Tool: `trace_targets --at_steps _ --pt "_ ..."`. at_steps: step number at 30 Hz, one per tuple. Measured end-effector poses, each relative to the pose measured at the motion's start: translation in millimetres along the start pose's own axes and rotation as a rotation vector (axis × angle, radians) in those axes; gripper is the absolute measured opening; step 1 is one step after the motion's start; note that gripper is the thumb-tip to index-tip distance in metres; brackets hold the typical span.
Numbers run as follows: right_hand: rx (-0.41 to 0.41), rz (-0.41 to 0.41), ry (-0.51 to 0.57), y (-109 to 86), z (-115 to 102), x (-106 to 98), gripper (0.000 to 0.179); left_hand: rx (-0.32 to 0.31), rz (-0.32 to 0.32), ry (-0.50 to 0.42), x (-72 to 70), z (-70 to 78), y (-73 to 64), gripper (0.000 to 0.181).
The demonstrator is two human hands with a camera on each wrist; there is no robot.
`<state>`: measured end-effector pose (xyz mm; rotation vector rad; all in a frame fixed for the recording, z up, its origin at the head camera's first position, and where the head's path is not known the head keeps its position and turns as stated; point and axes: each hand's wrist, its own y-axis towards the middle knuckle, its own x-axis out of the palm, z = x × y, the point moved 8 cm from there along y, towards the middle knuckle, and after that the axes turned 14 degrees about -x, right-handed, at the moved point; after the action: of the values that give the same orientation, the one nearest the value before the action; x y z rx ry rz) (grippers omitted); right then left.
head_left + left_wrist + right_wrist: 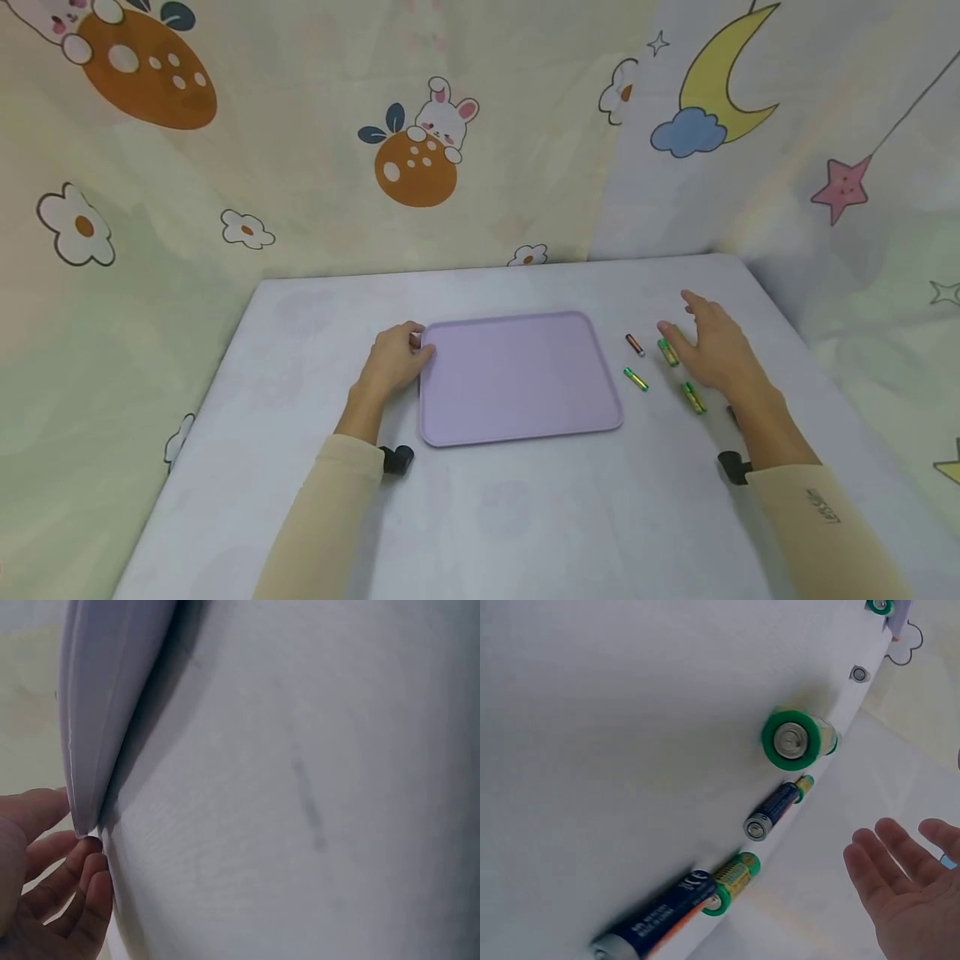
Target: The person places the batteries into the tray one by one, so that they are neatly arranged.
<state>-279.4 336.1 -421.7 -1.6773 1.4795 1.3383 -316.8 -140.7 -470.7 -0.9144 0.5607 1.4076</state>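
A flat lilac tray (517,379) lies on the white table. My left hand (397,358) grips its left edge, thumb at the rim; in the left wrist view the fingers (90,892) curl at the tray's corner (101,727). My right hand (716,346) hovers over loose batteries, fingers spread, holding nothing. Right of the tray lie a small dark-and-copper battery (635,344), a slim green battery (636,379) and two thicker green batteries, one by the thumb (668,352), one lower (693,397). The right wrist view shows blue-and-orange batteries, one large (660,919), one smaller (772,810).
The white table (517,508) extends around the tray, its back edge against a patterned cloth (300,150) with cartoon rabbits and flowers. A dark battery (732,415) is partly hidden by my right wrist. Black wrist cameras sit at both cuffs.
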Motion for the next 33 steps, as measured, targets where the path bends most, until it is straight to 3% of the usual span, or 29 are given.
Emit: trace_targets --at_steps 11,19,25,33 --pt "0.072 -0.036 0.050 -2.3 10 6 0.075 0.016 -0.007 -0.068 0.3 -7.9 3.7 0.045" --pt "0.177 -0.152 0.048 -0.9 17 12 0.069 0.030 -0.024 -0.113 0.0 -13.9 4.0 0.044" --pt "0.189 -0.226 0.009 0.1 21 20 0.058 0.043 -0.062 -0.162 -0.2 -14.8 3.0 0.043" --pt "0.169 -0.218 0.032 7.4 13 22 0.039 0.045 -0.068 -0.162 -2.4 -18.5 2.6 0.043"
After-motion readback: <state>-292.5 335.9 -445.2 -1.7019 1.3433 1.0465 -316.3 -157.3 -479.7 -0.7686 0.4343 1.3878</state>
